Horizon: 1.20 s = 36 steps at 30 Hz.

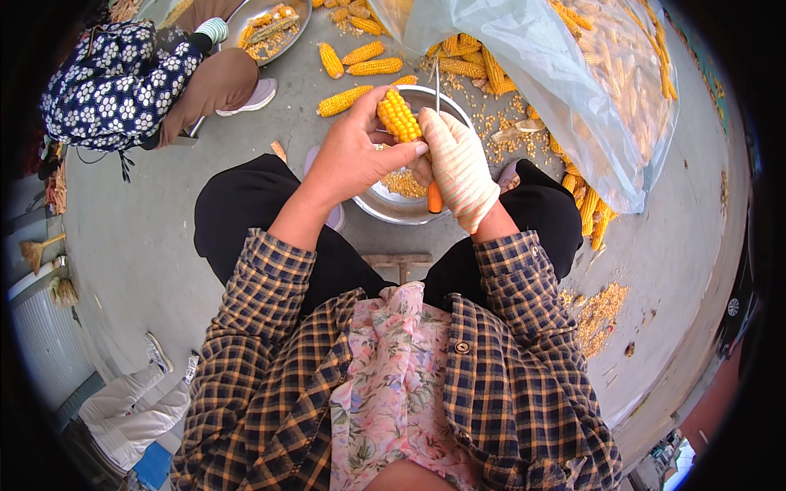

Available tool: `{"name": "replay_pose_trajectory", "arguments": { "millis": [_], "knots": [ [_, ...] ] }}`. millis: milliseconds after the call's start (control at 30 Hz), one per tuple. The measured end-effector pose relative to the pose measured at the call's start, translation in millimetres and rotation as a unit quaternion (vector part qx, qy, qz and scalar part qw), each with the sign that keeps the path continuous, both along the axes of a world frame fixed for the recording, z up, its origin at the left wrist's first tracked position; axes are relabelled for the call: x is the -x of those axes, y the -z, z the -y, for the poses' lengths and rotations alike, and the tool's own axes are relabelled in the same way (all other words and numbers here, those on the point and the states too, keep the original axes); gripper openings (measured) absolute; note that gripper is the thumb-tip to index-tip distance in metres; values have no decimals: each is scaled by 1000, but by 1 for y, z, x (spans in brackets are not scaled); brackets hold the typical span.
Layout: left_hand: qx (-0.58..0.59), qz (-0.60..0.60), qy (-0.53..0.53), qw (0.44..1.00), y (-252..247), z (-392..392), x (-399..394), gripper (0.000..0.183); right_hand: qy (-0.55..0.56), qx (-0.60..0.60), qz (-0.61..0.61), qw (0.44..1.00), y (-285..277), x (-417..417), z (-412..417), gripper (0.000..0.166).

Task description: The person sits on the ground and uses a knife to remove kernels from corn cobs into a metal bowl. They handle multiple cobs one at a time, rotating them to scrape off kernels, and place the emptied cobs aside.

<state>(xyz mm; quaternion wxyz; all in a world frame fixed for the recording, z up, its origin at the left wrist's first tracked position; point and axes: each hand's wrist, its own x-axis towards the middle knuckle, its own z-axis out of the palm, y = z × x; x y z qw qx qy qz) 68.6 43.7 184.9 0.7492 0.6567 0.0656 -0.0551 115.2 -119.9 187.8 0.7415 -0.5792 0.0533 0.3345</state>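
My bare left hand (362, 147) grips a yellow ear of corn (399, 116), its kernels turned up towards me. Against the near end of the ear rests my right hand (460, 162), in a striped knit glove with the fingertips partly bare. It is closed around a screwdriver (435, 197) with an orange handle, whose thin metal shaft points away from me past the knuckles. Beneath both hands stands a round metal basin (393, 212) on the floor between my feet. Loose corn kernels (402, 183) lie in it. The fingers partly hide where tool and ear meet.
Several corn ears (374, 66) lie beyond the basin. At right, a clear plastic sheet (522, 67) covers a corn heap. Kernels (599, 319) are scattered on the concrete floor. A person in a flowered top (123, 86) sits at left by another metal basin (301, 30). Someone's legs (135, 411) extend behind-left.
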Motion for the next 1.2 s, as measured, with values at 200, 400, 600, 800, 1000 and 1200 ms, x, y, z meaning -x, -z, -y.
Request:
{"name": "replay_pose_trajectory", "arguments": {
  "millis": [200, 400, 600, 800, 1000, 1200],
  "knots": [
    [-9, -3, -12, 1000, -3, 0, 1, 79, -14, -30, -9, 999, -7, -1, 3, 39],
    [-189, 8, -12, 982, 3, 1, 0, 82, -43, 66, 71, 994, -14, 4, -3, 41],
    [-178, 25, -13, 984, 3, 5, -5, 83, -22, 51, 28, 998, -7, -7, 3, 40],
    [-285, 67, 20, 956, -11, 3, -3, 91, -84, 153, 133, 976, -23, -12, 3, 44],
    [-292, 82, 34, 952, -4, 6, -34, 93, -22, 44, 48, 998, 0, -40, 6, 37],
    [-290, 80, 54, 952, -8, 4, -30, 93, -76, 58, 53, 994, -24, -38, 4, 49]
  ]
}}
